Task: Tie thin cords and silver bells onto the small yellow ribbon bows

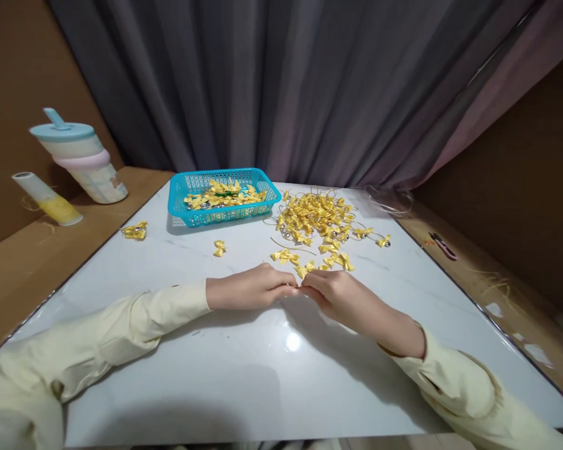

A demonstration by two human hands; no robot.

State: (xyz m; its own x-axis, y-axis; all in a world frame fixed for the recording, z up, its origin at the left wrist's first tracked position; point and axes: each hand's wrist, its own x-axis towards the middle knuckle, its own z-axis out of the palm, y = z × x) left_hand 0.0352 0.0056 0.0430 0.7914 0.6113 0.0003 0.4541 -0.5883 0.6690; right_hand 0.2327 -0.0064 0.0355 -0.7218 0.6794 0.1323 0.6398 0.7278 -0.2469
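Observation:
My left hand point(258, 286) and my right hand point(340, 292) meet above the middle of the white table, fingertips pinched close together. Whatever lies between the fingers is too small and too covered to make out. Just beyond the fingertips lie loose yellow ribbon bows point(286, 256). Farther back is a heap of yellow bows point(316, 215) with small silvery bells and thin gold cords. A single yellow bow point(219, 248) rests to the left, beyond my left hand.
A blue mesh basket point(178, 209) holding more bows stands at the back. At the left are a tumbler with a straw point(87, 162), a tube with yellow contents point(49, 200) and a small yellow bundle point(135, 230). A dark-and-pink tool point(445, 247) lies on the right ledge.

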